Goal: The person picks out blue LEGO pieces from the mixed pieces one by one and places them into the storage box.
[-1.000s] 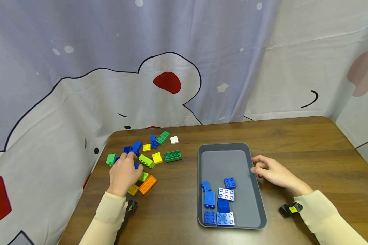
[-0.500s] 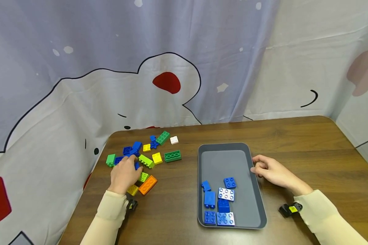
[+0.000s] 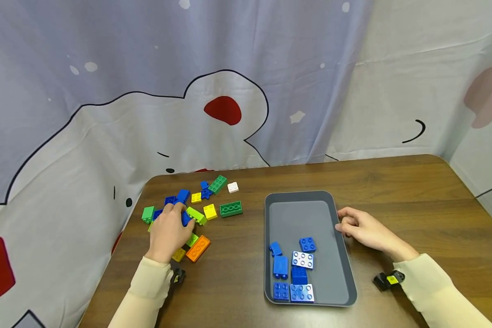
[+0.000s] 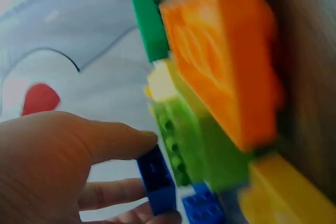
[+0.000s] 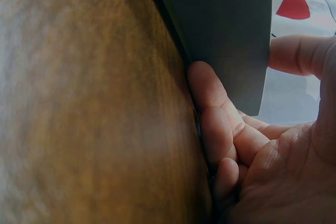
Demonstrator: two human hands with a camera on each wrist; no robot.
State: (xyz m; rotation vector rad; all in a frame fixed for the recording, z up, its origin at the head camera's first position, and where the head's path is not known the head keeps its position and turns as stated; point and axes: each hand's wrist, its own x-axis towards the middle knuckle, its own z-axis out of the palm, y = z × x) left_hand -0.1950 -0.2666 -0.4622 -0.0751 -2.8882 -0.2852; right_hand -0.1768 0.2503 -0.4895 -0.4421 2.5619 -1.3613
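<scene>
My left hand (image 3: 168, 232) pinches a blue toy brick (image 3: 186, 218) between thumb and fingers, over the scattered pile at the left. In the left wrist view that blue brick (image 4: 157, 179) shows its hollow underside, beside a lime green brick (image 4: 215, 140). A grey tray (image 3: 305, 216) stands in the middle, with several blue bricks (image 3: 280, 267) and a brick with a shiny white top (image 3: 302, 260) in its near half. At the tray's right edge, my right hand (image 3: 365, 230) holds the side; in the right wrist view its thumb touches the rim and curled fingers (image 5: 207, 87) lie against the outer wall.
Around the left hand lie an orange brick (image 3: 198, 248), green bricks (image 3: 231, 208), yellow bricks (image 3: 210, 212), more blue ones (image 3: 183, 196) and a white brick (image 3: 233, 187). All rest on a brown wooden table (image 3: 238, 273). A patterned curtain (image 3: 147, 136) hangs behind it.
My left hand has shifted slightly right, and the blue brick now shows between its thumb and fingers. The right hand and the tray have stayed in place.
</scene>
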